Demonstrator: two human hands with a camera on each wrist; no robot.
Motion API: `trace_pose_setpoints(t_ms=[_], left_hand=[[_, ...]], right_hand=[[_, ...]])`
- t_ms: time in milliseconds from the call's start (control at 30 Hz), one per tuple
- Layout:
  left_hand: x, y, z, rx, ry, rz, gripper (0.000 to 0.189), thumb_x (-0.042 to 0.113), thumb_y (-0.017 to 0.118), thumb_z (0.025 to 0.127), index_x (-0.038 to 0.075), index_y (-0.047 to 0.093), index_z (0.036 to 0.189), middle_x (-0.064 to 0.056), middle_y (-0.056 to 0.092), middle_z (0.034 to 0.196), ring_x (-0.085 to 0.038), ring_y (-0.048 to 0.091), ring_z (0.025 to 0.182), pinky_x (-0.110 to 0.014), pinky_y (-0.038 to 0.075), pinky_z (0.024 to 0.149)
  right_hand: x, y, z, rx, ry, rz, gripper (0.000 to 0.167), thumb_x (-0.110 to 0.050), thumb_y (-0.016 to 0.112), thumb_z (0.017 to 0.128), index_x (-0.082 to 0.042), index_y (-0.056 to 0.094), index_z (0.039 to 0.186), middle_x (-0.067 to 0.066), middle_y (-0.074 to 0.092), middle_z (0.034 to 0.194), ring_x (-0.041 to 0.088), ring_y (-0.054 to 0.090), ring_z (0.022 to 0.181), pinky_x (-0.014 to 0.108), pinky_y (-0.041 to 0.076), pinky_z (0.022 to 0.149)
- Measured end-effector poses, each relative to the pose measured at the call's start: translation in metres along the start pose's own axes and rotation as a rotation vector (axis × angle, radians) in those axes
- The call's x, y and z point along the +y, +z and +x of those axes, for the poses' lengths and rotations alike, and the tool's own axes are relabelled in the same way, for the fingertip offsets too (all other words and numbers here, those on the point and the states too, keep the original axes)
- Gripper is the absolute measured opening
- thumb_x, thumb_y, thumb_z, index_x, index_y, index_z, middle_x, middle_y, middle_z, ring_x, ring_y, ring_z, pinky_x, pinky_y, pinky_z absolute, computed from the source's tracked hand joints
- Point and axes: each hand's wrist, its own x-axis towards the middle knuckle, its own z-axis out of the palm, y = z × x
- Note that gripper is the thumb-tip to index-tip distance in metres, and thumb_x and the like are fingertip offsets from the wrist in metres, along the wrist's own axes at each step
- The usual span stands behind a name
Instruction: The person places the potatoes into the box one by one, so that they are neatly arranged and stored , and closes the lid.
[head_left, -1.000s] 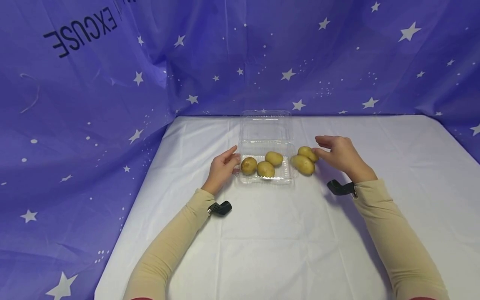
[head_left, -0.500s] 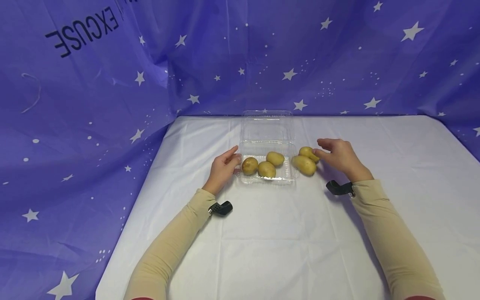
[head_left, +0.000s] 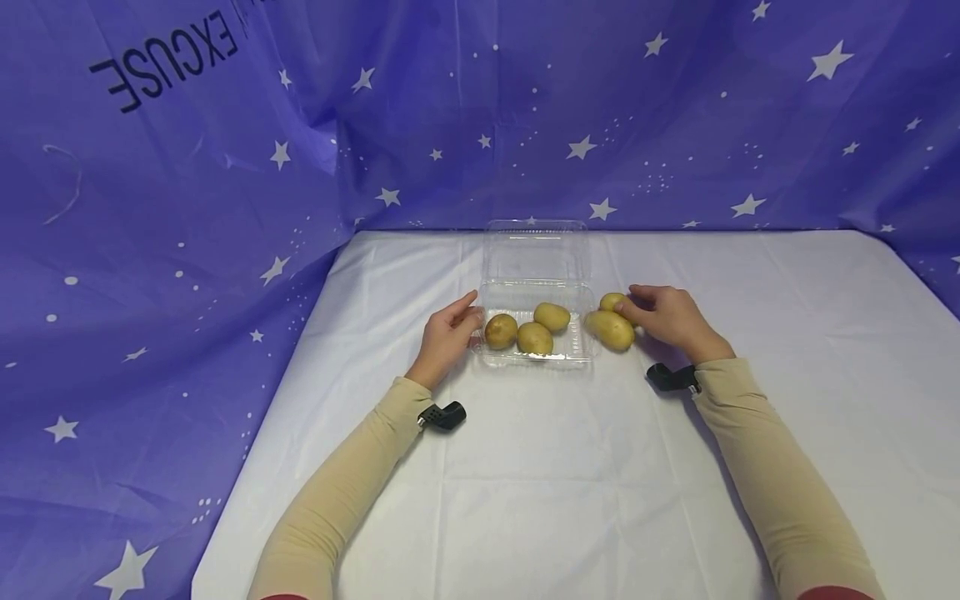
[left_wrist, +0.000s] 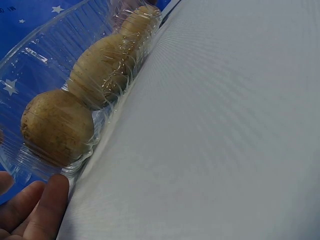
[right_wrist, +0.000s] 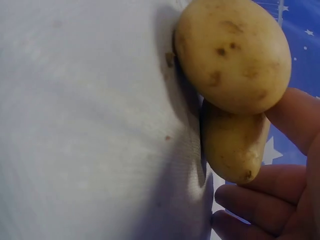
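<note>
A hinged clear plastic container [head_left: 573, 362] stands with its lid raised at the back and three potatoes inside. My left hand [head_left: 444, 343] rests at its left end; in the left wrist view its fingers [left_wrist: 52, 210] lie loosely extended against the plastic wall. Two more potatoes lie on the cloth at the container's right side. My right hand [head_left: 671, 317] grips the farther potato [right_wrist: 232, 142], thumb on the near side and fingers behind. The nearer potato [right_wrist: 232, 55] sits in front and partly covers it.
White cloth covers the table [head_left: 540, 500]. A purple sheet with stars [head_left: 420, 117] hangs behind it and along the left side. Black wrist cameras [head_left: 444, 416] stick out from both sleeves.
My right hand has moved left and slightly down, closing its thumb and fingers onto the farther potato. The left hand and the container have stayed in place.
</note>
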Motion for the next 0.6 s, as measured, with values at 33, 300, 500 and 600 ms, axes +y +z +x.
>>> trace_pose_setpoints(t_ms=[33, 300, 500, 600], left_hand=[[-0.0002, -0.0002, 0.0001, -0.001, 0.002, 0.0, 0.051, 0.01, 0.058, 0.098, 0.01, 0.053, 0.149, -0.022, 0.066, 0.134, -0.021, 0.068, 0.108, -0.02, 0.064, 0.076], [0.0005, -0.0007, -0.0005, -0.004, -0.002, -0.004, 0.052, 0.011, 0.059, 0.098, 0.009, 0.052, 0.149, -0.022, 0.066, 0.135, -0.021, 0.067, 0.11, -0.022, 0.064, 0.077], [0.0016, 0.0, -0.0008, 0.001, -0.008, -0.004, 0.051, 0.011, 0.059, 0.098, 0.009, 0.053, 0.149, -0.02, 0.066, 0.135, -0.02, 0.067, 0.111, -0.021, 0.064, 0.076], [0.0012, 0.0002, -0.0004, 0.002, -0.008, -0.001, 0.051, 0.011, 0.059, 0.098, 0.01, 0.053, 0.148, -0.02, 0.066, 0.135, -0.022, 0.067, 0.113, -0.021, 0.064, 0.077]], right_hand=[[0.0, 0.0005, 0.0003, -0.003, 0.003, -0.004, 0.073, -0.048, 0.056, 0.101, 0.009, 0.049, 0.145, 0.03, 0.059, 0.139, 0.049, 0.05, 0.134, 0.06, 0.04, 0.118], [0.0002, 0.0029, 0.0014, 0.002, -0.03, -0.055, 0.065, -0.044, 0.055, 0.102, 0.008, 0.054, 0.141, 0.032, 0.063, 0.132, 0.051, 0.056, 0.127, 0.063, 0.046, 0.111], [-0.0008, 0.004, 0.0015, -0.005, -0.064, -0.079, 0.058, -0.038, 0.057, 0.102, 0.007, 0.058, 0.139, 0.033, 0.063, 0.13, 0.053, 0.056, 0.125, 0.064, 0.046, 0.11], [-0.0003, 0.0052, 0.0016, 0.002, -0.084, -0.084, 0.055, -0.035, 0.059, 0.102, 0.007, 0.059, 0.137, 0.033, 0.065, 0.128, 0.053, 0.058, 0.123, 0.064, 0.048, 0.108]])
